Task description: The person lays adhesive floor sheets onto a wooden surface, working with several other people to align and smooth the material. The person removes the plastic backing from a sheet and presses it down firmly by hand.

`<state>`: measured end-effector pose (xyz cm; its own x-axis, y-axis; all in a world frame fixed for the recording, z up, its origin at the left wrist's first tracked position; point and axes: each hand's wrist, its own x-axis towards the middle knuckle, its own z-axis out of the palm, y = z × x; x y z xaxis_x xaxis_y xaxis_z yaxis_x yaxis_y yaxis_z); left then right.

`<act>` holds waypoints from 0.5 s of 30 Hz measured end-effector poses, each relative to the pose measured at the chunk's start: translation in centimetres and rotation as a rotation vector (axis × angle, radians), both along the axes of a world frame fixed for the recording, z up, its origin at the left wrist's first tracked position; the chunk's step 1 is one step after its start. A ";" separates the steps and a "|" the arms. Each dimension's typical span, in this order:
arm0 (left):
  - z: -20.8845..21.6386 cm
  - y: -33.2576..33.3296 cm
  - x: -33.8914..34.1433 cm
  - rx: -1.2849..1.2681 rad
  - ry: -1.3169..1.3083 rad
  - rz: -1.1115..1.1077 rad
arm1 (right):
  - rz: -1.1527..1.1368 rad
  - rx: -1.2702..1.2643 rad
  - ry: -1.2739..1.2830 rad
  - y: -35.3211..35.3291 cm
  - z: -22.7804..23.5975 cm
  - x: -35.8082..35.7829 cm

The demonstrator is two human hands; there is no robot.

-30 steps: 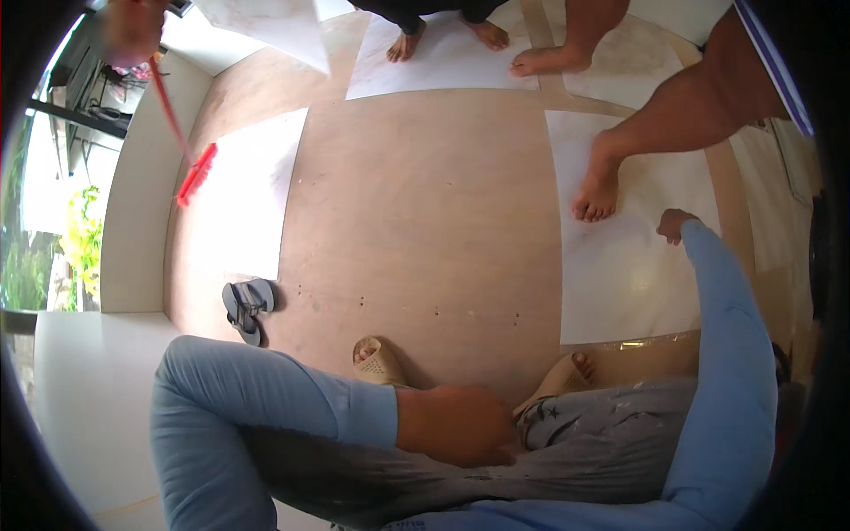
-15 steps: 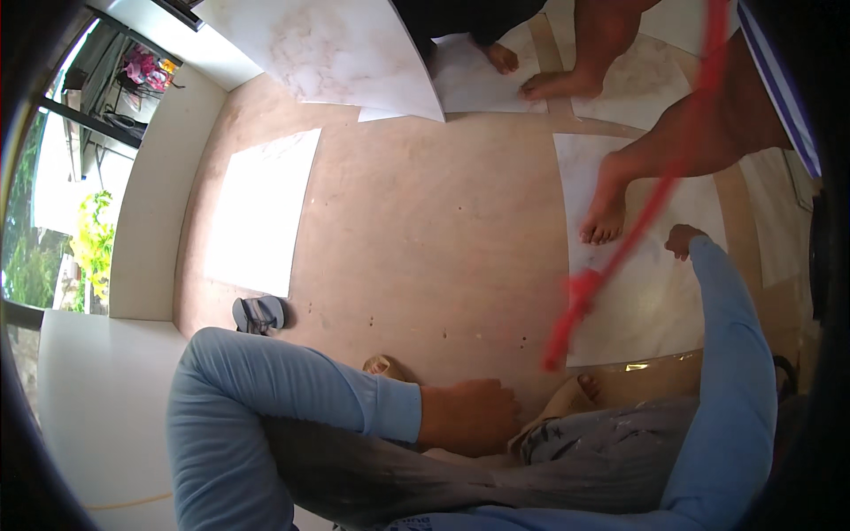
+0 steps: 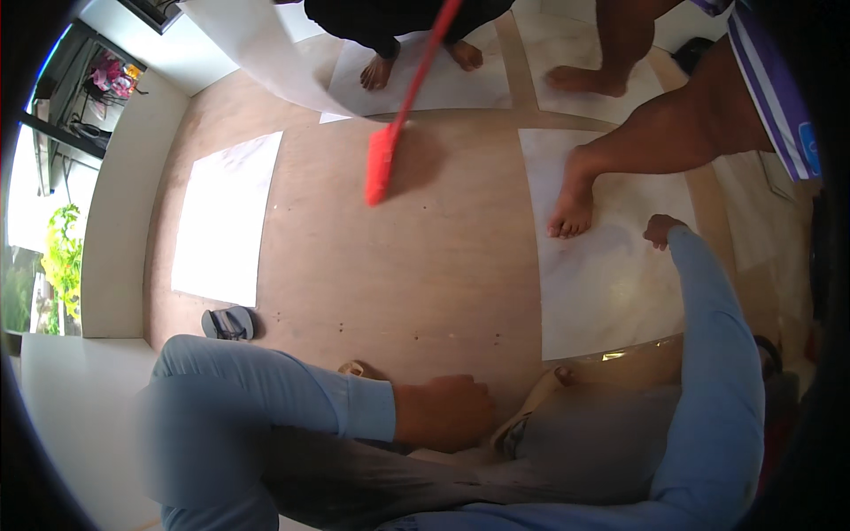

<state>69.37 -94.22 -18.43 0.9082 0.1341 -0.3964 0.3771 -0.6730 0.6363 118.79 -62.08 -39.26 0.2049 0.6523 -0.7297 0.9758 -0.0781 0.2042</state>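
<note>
My left hand (image 3: 447, 411) lies across my lap by my knees, its back up. Its fingers are dark and tucked under, so their pose is unclear. Out to the right my right hand (image 3: 660, 232) hangs with curled fingers over a white marble-patterned sheet (image 3: 611, 292), holding nothing visible. Ahead of me a red broom (image 3: 379, 168) tilts with its head low over the brown floor (image 3: 398, 257). Its handle runs up past the upper edge, where whoever holds it is out of view.
Another person's bare foot (image 3: 574, 199) rests on the sheet. A dark-clothed person's feet (image 3: 378, 73) stand on a far sheet beside a raised, curved white panel (image 3: 257, 53). A bright sheet (image 3: 221, 221) lies left, with grey flip-flops (image 3: 228, 324) below it.
The red broom has swung from the right to the far middle of the floor. The white panel has shifted left and bends, exposing both feet of the dark-clothed person. My hands keep their poses.
</note>
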 end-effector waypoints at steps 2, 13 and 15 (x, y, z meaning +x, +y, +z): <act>-0.1 0.2 0.2 0.018 -0.019 -0.024 | -0.010 0.008 -0.006 -0.2 -0.1 1.3; -0.9 1.7 0.4 0.084 0.017 0.031 | -0.031 -0.129 -0.035 -0.5 0.5 -0.3; -1.6 2.8 -0.1 0.076 0.024 0.078 | -0.022 -0.223 -0.025 -0.4 0.2 -0.3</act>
